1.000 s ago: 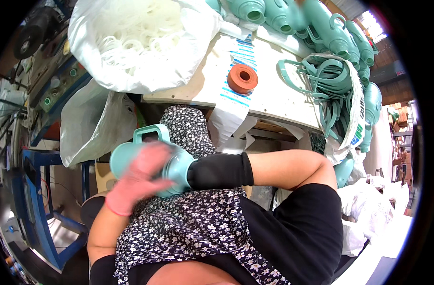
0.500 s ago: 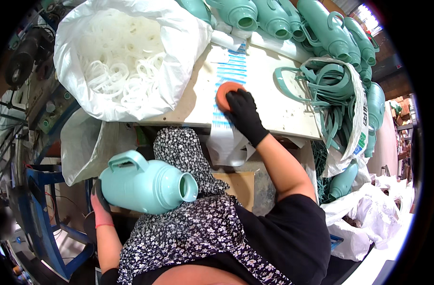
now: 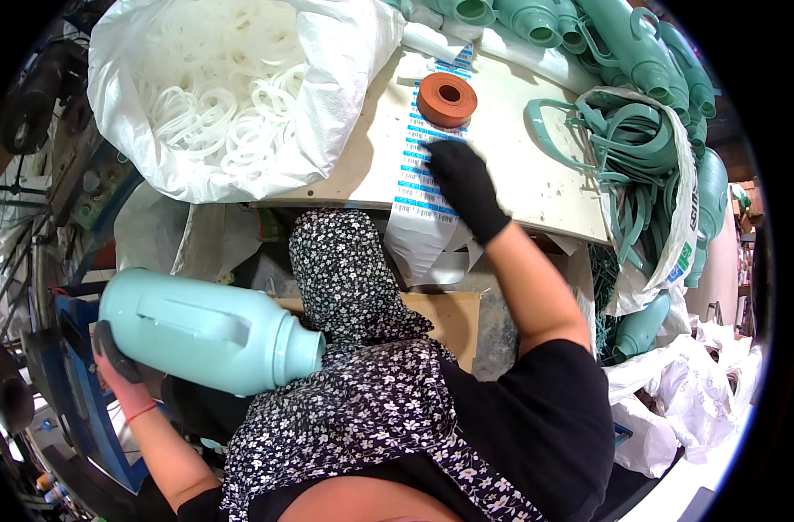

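A pale green plastic thermos flask casing [image 3: 197,331] with a side handle lies level in front of my apron, its open neck pointing right. My gloved left hand [image 3: 114,352] grips it at the base end; part of the fingers is behind it. On the table, my black-gloved right hand [image 3: 465,183] rests over a strip of blue-and-white labels [image 3: 419,178]. Its fingers are drawn together at the strip, and whatever is between the tips is hidden. Just beyond the fingertips, an orange-brown roll [image 3: 440,113] with a hole through its middle sits on the strip.
A white sack [image 3: 345,113] full of translucent plastic rings stands at the table's left. Green curved handles [image 3: 632,143] fill another sack at the right. More green flask casings [image 3: 627,52] are piled at the back right. Blue metal framing [image 3: 88,391] stands by my left arm.
My right hand has let go of the orange-brown roll, which now sits farther up the strip, and has come nearer. My left hand has moved left with the casing, turning its handle toward me.
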The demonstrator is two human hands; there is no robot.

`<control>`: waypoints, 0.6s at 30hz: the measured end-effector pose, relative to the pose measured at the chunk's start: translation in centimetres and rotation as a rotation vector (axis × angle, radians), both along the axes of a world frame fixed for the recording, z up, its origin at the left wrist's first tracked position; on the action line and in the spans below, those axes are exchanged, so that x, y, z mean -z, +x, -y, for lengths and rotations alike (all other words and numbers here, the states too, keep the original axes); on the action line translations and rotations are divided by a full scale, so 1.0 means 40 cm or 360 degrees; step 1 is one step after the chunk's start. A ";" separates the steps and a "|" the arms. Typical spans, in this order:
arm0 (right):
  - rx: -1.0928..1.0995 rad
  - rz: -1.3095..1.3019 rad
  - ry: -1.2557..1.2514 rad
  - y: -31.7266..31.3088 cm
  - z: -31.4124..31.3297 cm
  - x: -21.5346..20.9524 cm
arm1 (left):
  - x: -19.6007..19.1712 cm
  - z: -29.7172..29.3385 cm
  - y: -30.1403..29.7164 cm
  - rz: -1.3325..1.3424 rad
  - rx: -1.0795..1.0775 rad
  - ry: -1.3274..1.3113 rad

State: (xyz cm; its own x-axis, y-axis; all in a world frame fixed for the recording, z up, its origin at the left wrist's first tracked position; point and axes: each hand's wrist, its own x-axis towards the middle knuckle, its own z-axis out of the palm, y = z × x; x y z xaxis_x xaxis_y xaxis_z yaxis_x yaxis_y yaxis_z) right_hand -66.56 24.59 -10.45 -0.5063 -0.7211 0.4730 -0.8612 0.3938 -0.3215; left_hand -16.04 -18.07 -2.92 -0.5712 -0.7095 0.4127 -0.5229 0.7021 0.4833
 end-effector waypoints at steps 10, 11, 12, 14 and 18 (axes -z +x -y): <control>0.0112 0.0098 -0.0268 0.173 0.008 0.064 | -0.045 0.096 -0.163 -0.0502 0.0205 0.0855; 0.0128 0.0127 -0.0270 0.173 0.008 0.065 | -0.041 0.069 -0.200 -0.0515 0.0188 0.0923; 0.0157 0.0198 -0.0288 0.175 0.009 0.068 | -0.039 0.036 -0.232 -0.0547 0.0228 0.0971; 0.0172 0.0224 -0.0328 0.177 0.006 0.068 | -0.039 0.019 -0.253 -0.0590 0.0270 0.1040; 0.0217 0.0271 -0.0346 0.173 0.014 0.066 | -0.019 0.027 -0.215 -0.0672 0.0247 0.1054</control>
